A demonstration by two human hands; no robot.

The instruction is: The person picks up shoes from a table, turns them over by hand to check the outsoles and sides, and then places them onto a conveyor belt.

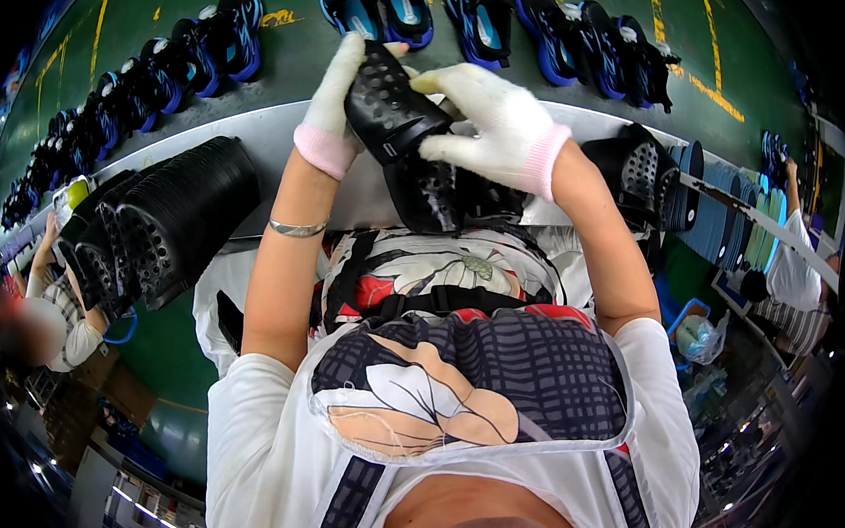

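Both my hands wear white knitted gloves with pink cuffs. My left hand (pixel 333 102) is closed on the left side of a black plastic shoe insert (pixel 385 100), a hollow shell dotted with round holes. The insert is tilted over the near edge of the grey table. From the right, my right hand (pixel 492 124) grips the insert's lower end with its thumb, fingers bent above it; part of its grip is hidden. Just below, another black perforated insert (pixel 424 195) lies against my apron, touching or close to the held one.
Long nested stacks of black inserts stand at left (pixel 191 204) and right (pixel 633 170). Black and blue sneakers (pixel 402 10) line the green surface beyond the table edge (pixel 369 199). Blue flat pieces (pixel 717 208) are stacked at right. One person (pixel 51 326) works at left, another (pixel 800 265) at right.
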